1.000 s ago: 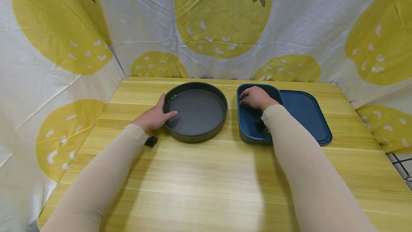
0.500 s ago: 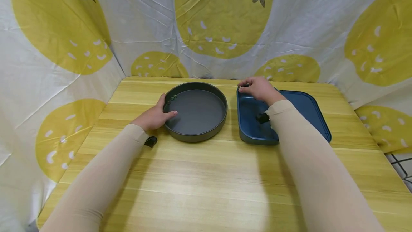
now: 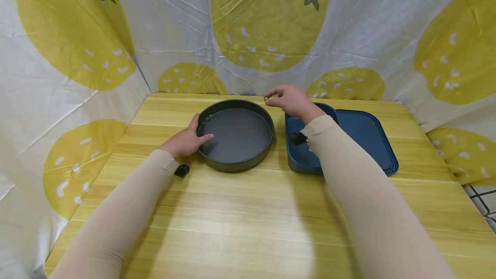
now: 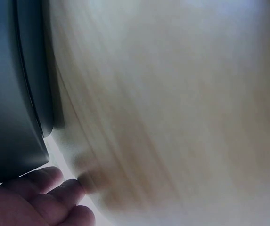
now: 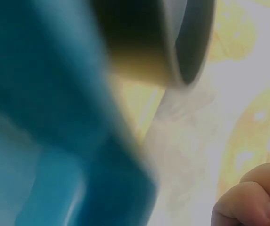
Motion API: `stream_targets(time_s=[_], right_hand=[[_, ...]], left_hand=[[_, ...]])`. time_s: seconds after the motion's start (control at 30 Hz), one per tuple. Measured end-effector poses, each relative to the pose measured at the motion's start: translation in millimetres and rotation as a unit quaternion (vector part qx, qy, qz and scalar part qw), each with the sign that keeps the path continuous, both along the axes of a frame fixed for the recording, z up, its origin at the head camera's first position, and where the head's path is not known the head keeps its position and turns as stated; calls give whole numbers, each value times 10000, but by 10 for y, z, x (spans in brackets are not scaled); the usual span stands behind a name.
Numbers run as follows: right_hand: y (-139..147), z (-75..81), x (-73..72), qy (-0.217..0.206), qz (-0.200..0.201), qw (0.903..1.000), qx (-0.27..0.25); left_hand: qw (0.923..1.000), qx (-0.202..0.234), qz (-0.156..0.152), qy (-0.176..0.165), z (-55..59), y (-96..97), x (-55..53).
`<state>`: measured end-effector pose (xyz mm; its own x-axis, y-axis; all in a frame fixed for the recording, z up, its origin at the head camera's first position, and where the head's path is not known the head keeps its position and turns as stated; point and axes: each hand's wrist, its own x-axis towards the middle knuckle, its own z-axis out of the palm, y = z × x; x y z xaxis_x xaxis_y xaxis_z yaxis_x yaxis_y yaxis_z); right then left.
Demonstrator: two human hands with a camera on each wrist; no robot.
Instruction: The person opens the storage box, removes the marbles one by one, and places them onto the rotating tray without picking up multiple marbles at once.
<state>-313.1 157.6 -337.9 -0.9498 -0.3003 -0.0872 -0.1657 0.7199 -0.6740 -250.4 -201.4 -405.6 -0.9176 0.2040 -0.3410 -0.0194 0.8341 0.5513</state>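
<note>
My left hand (image 3: 184, 141) grips the left side of a round dark grey cake pan (image 3: 238, 137), its thumb over the rim and its fingers along the outer wall. Several small green glass marbles (image 3: 207, 118) lie inside, against the left wall. Between thumb and forefinger my right hand (image 3: 292, 99) pinches one small marble (image 3: 266, 98), just beyond the pan's right rim. The right wrist is over a deep blue rectangular box (image 3: 300, 156), whose inside is partly hidden by the sleeve. In the right wrist view, curled fingers (image 5: 250, 202) show at the lower right corner.
A flat blue lid (image 3: 368, 137) lies to the right of the box, partly behind the right forearm. Pan, box and lid rest near the back of a wooden table (image 3: 240, 210). A white curtain (image 3: 178, 20) with yellow fruit prints rises behind and at both sides.
My right hand has risen out of the blue box with a marble and moved left to near the pan's far right rim. The left hand and pan have stayed put.
</note>
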Motion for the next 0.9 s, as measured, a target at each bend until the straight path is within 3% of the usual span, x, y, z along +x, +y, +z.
stream_targets(time_s=[0.23,0.5,0.9], right_hand=[[-278,15,28,176,234,9996,-39],[-570,12,66,71,436,9986,-293],[-800,9,85,30,656,9970,-417]], left_hand=[[10000,-11,2,-18,-4,1,-6],[10000,-12,14,-31,8,1,2],[10000,20,4,-41,15,5,1]])
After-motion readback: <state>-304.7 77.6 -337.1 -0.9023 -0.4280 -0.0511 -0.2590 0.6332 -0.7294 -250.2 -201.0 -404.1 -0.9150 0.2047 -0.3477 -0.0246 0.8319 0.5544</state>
